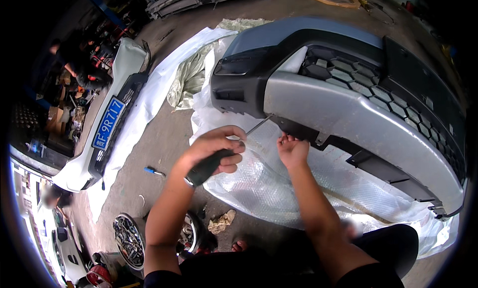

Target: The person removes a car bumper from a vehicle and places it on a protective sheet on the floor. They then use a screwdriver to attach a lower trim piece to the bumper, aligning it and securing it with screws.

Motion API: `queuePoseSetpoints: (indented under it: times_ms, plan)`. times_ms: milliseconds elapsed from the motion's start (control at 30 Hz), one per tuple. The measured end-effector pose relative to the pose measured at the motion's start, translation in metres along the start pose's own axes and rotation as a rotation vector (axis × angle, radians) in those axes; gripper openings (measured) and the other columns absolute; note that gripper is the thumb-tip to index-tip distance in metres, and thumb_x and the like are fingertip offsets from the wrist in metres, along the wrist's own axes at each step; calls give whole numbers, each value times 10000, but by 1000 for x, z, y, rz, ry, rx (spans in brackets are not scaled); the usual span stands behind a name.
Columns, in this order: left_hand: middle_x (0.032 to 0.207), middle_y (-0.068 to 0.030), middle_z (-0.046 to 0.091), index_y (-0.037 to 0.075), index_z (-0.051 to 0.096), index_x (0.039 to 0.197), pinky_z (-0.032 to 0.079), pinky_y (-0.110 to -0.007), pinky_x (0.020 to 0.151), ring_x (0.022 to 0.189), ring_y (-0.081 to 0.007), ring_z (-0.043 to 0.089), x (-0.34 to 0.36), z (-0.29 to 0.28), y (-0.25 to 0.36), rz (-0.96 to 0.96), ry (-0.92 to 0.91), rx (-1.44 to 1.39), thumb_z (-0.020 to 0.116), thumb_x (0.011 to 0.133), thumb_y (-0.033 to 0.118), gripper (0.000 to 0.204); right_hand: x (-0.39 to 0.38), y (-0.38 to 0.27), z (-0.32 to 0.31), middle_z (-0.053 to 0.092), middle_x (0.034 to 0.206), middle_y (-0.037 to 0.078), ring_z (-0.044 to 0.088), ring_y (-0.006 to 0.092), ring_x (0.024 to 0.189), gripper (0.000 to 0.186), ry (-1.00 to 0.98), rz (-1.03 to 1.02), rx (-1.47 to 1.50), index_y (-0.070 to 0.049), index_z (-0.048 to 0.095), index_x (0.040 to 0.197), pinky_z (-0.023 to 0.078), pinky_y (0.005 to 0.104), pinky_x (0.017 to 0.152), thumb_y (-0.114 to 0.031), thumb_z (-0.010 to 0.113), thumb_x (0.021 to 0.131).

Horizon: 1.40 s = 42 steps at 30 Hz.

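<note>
Screwdriver (226, 151), with a dark green handle and a thin metal shaft, is sitting in the person's left hand (216, 148), whose fingers are wrapping tightly around the handle. Its shaft is pointing up and to the right, and the tip is reaching the lower edge of the silver bumper (348, 113), just left of the right hand (293, 151). That right hand is pressing its curled fingers up against the bumper's dark underside, just beside the screwdriver tip; whether it is pinching anything small there is too hidden to tell. Both hands are working near each other, the screwdriver lying between them and slightly to the left.

Lying on its side, the bumper is resting on a sheet of clear bubble wrap (259, 183) spread over the concrete floor (164, 143), with its black honeycomb grille (378, 93) facing up and right. A second, white bumper (107, 123) carrying a blue plate is lying well apart to the left on white sheeting (159, 83). A small blue-handled tool (153, 171) is lying on the floor between the two bumpers. Near the person's left knee, a chrome wheel rim (130, 240) and a crumpled rag (222, 221) are sitting on the floor.
</note>
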<state>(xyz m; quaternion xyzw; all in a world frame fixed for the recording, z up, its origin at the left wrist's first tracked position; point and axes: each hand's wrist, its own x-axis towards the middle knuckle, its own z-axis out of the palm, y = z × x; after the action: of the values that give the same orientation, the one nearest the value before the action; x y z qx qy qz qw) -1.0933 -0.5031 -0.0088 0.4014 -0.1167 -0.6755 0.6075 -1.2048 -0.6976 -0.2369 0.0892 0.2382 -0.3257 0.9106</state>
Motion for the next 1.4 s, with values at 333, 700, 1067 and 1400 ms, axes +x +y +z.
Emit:
queuePoseSetpoints:
  times_ms: [333,700,1067,1400]
  plan:
    - [829,-135,480,-24,457,1098,369,-233,475,565,-118,448,35,37,71,-190,29,-243,477,909,5,192,-13,17,8,565,973,-25,476,163,900,240,97,-61,71,-147,549,970,351,368,843,-337,406,937]
    - [788,-53,404,-18,513,967,338,-206,459,570,-93,436,70,70,93,-251,163,-259,529,892,13,83,-6,26,32,583,937,-51,485,122,856,267,223,-110,217,-183,593,965,335,329,833,-395,432,940]
    - [805,-52,419,65,462,872,346,-271,564,572,-123,421,-4,18,-29,-81,170,118,567,866,115,116,6,44,-19,575,709,40,556,169,640,240,211,75,194,-153,540,821,424,316,592,-346,465,943]
    - [682,-95,536,5,536,857,459,-324,526,510,-207,526,2,-33,-76,6,298,507,500,805,56,82,-87,56,-25,651,919,138,637,278,820,597,-144,1010,-782,-7,587,985,518,411,784,-548,337,989]
